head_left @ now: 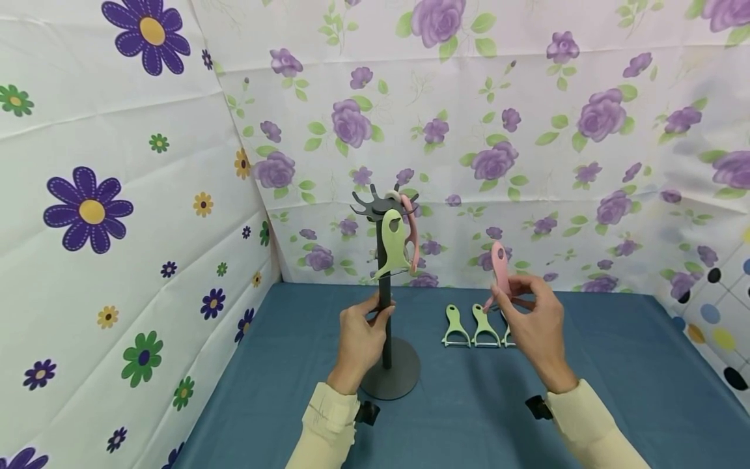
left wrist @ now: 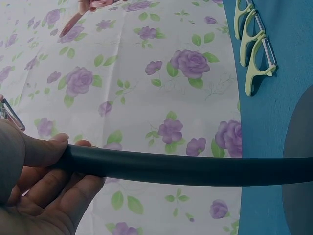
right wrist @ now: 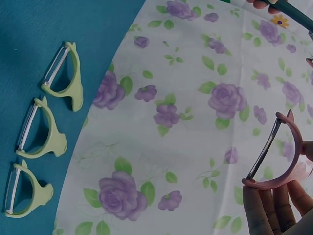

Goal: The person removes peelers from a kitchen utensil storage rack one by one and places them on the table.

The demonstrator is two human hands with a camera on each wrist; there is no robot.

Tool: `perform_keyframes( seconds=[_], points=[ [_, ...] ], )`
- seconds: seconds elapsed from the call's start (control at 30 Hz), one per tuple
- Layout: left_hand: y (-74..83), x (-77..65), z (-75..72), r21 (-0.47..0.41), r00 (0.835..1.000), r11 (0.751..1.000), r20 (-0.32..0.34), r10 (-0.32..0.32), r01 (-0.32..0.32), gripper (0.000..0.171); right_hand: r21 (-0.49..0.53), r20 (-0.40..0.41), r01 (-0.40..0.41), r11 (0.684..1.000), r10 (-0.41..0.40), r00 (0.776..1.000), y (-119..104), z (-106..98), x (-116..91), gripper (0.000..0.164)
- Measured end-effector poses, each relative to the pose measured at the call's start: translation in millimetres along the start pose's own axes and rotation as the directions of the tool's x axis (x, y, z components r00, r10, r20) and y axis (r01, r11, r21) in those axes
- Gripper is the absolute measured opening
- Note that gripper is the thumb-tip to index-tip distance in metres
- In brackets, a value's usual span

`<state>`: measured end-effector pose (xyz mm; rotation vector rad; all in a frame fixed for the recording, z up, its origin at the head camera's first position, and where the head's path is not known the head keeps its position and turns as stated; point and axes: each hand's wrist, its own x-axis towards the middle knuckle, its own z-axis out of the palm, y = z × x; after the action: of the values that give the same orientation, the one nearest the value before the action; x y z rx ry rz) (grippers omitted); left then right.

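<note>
Pink plastic shows in the right hand (head_left: 536,319): a pink peeler (head_left: 500,270) is pinched between thumb and fingertips near its blade end, handle pointing up, held in the air well to the right of the stand (head_left: 388,306). In the right wrist view the fingers (right wrist: 266,208) curl under the peeler's curved yoke (right wrist: 288,161), with the thin metal blade spanning the bow.

The stand is dark grey, with a round base resting on the blue worktop (head_left: 281,365), an upright pole and a crown of hooked arms at the top. The left hand (head_left: 359,339) is wrapped round the pole about halfway up; the left wrist view shows the thumb (left wrist: 46,149) lying over the pole (left wrist: 186,169) and the fingers closing beneath it.

Two peelers already hang from the crown: a green hanging peeler (head_left: 391,246) on the near side, and a second pink hanging peeler (head_left: 410,231) just to its right, touching or almost touching it.

On the worktop to the right of the stand's base, three green peelers (head_left: 457,326) lie side by side in a row, blades toward the person; the rightmost is partly hidden behind the right hand in the head view. They lie just below the held peeler.

Floral cloth (head_left: 527,130) with purple roses hangs behind the stand, and a cloth with larger flowers (head_left: 88,208) to its left.
</note>
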<state>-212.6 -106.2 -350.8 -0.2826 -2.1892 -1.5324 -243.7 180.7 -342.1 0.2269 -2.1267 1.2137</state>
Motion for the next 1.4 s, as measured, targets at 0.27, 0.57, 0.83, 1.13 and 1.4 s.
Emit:
perform_keyframes(
  seconds=[0.27, 0.57, 0.83, 1.13, 1.4],
  points=[
    [1.2, -0.3, -1.0, -0.002, 1.000, 1.000, -0.004, 0.012, -0.012, 0.029, -0.013, -0.002, -0.022, 1.000, 0.022, 1.000, 8.8, -1.1, -0.6, 0.029],
    [-0.4, -1.3, -1.0, -0.011, 1.000, 1.000, 0.003, -0.012, 0.012, 0.029, -0.041, -0.008, -0.039, 0.998, 0.039, 0.999, 15.1, -3.3, -1.8, 0.030],
    [0.3, -1.4, -1.2, -0.028, 1.000, 1.000, 0.005, -0.008, 0.009, 0.032, -0.042, -0.010, -0.037, 0.998, 0.036, 0.999, 22.6, -3.7, -2.4, 0.028],
    [1.3, -1.5, -0.6, -0.015, 1.000, 1.000, 0.004, -0.010, 0.010, 0.034, -0.059, -0.021, -0.038, 0.998, 0.037, 0.999, 30.0, -5.1, -3.2, 0.030],
    [0.6, -0.9, 0.0, -0.003, 1.000, 1.000, 0.001, -0.016, 0.016, 0.033, -0.070, -0.026, -0.051, 0.996, 0.049, 0.998, 35.1, -6.8, -3.0, 0.032]
  ],
)
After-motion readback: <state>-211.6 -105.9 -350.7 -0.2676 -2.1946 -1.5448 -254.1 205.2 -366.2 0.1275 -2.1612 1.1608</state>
